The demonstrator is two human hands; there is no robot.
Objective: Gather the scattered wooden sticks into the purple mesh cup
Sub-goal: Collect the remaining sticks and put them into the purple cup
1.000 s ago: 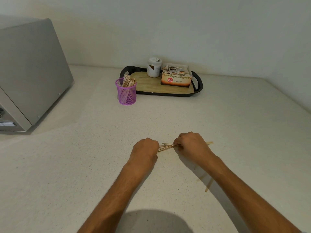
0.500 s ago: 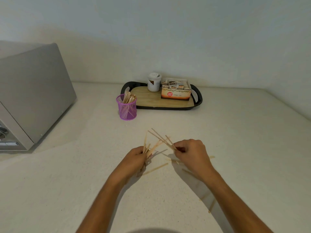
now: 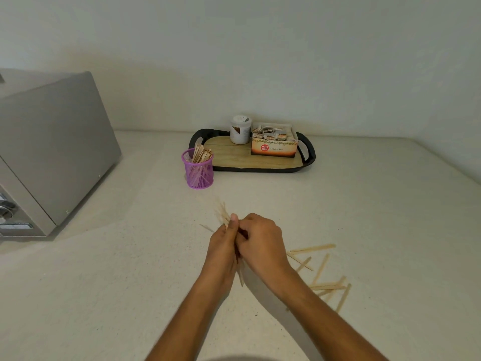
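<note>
Squaring the bundle [image 3: 223,213] clamped in my left hand [image 3: 223,246], right hand [image 3: 260,243] pinched on it too, I should level its ends before lifting to the cup [image 3: 198,170] beyond, loose sticks [image 3: 322,277] lying nearer, rightward.

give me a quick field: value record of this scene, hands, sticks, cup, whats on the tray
left hand: shut on a bundle of wooden sticks
right hand: pressed against the left hand, on the same bundle
loose sticks: scattered on the counter, by the right forearm
purple mesh cup: upright, already holding sticks, in front of the tray's left end
tray: holds a white jar and a ginger tea box
left edge: grey appliance
</note>
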